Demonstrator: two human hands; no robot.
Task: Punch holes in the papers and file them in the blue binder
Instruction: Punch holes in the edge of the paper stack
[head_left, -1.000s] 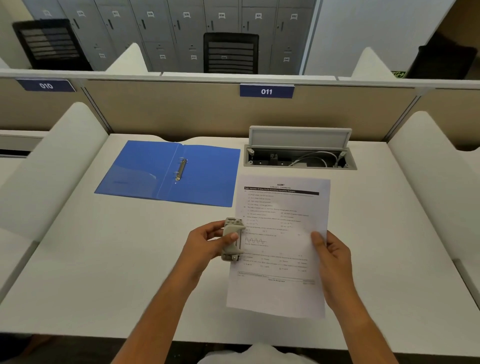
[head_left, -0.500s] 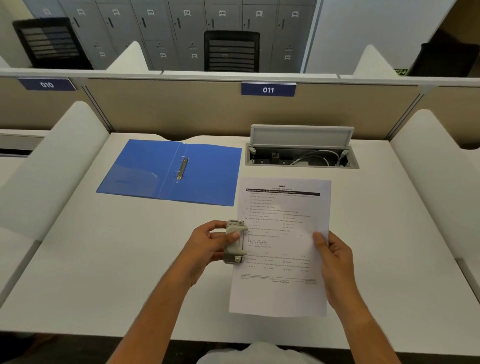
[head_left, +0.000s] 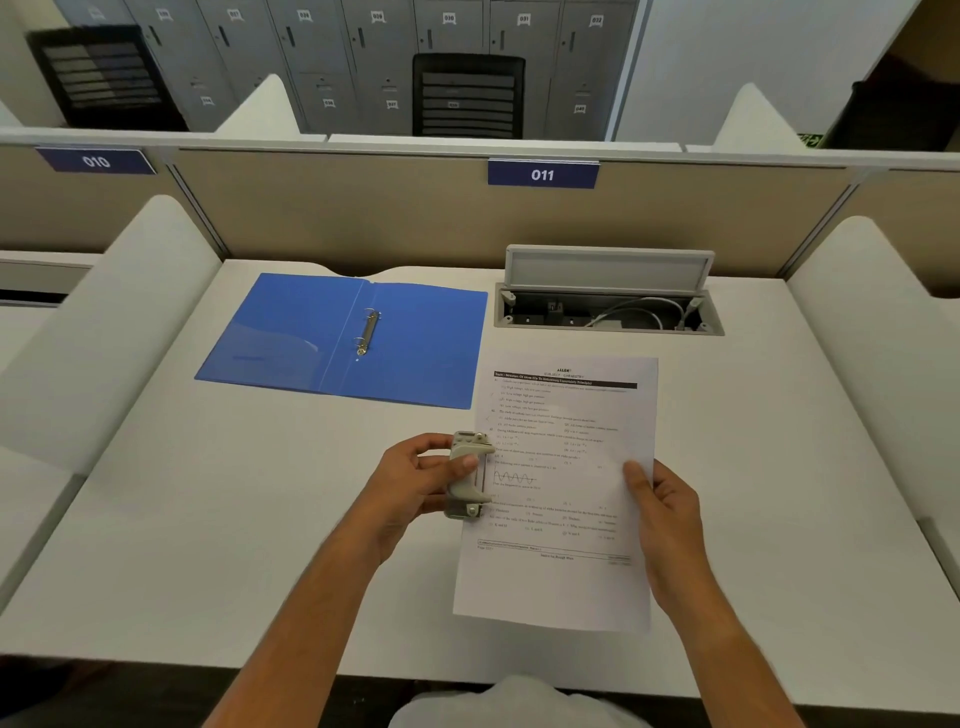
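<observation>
Your left hand (head_left: 415, 480) grips the punch (head_left: 467, 475) on the paper's (head_left: 561, 499) left edge; your right hand (head_left: 662, 512) pinches its right edge. The binder (head_left: 291, 332) lies open beyond.

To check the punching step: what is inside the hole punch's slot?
The left edge of the paper sits in the hole punch, which the left hand grips. The right hand holds the sheet's other side. The punch body hides how deep it goes and any holes.
</observation>
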